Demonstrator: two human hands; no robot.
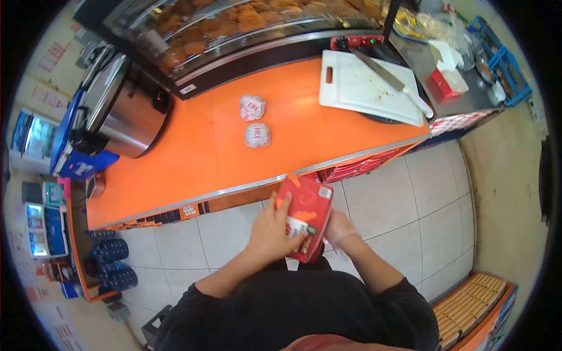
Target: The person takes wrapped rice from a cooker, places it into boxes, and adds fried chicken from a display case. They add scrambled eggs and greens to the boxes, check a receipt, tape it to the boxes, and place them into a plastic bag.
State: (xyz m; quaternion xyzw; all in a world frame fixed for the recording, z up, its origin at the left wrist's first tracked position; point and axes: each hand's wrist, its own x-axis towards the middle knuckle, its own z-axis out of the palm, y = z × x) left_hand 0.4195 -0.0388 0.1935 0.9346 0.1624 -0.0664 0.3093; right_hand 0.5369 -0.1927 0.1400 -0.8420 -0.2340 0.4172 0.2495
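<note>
A red printed food box, with orange shapes and a white patch, is held in front of my body at the counter's front edge. My left hand is bare and grips the box from the left, its fingers and thumb lying across the printed face. My right hand wears a clear plastic glove and holds the right side of the box; its fingertips are partly hidden behind it. Two paper-wrapped rice portions, one wrapped rice behind the other wrapped rice, sit on the orange counter.
White cutting boards bear a large knife at the counter's right. A steel rice warmer stands left. Behind is a heated display case of fried food. Flat red boxes are stacked under the counter.
</note>
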